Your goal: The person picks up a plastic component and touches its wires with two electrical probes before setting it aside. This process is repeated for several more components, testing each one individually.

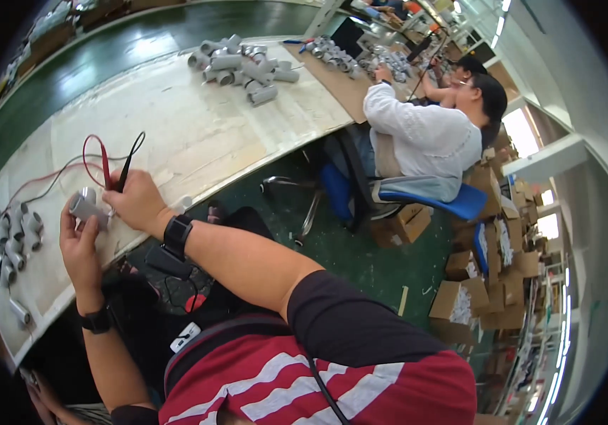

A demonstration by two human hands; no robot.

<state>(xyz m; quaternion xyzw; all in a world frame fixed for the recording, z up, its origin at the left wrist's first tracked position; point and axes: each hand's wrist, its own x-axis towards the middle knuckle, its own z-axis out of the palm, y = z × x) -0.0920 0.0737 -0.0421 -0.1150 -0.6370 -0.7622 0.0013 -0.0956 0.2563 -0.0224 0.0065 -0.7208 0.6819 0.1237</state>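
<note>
My left hand (81, 249) is closed around a grey cylindrical part (89, 210), held up over the near edge of the white worktable (176, 127). My right hand (139, 201) pinches a red test probe (105, 168) and a black test probe (126, 168) side by side. Their lower ends come close to the grey part; whether the tips touch it I cannot tell. From the probes' upper ends, red and black leads loop back across the table to the left. Several similar grey parts (15, 241) lie beside my left hand.
A heap of grey cylindrical parts (244, 67) lies at the table's far side. To the right, a person in a white top (428, 131) sits on a blue chair (460, 200) at an adjoining table. Cardboard boxes (453, 304) stand on the green floor (361, 273).
</note>
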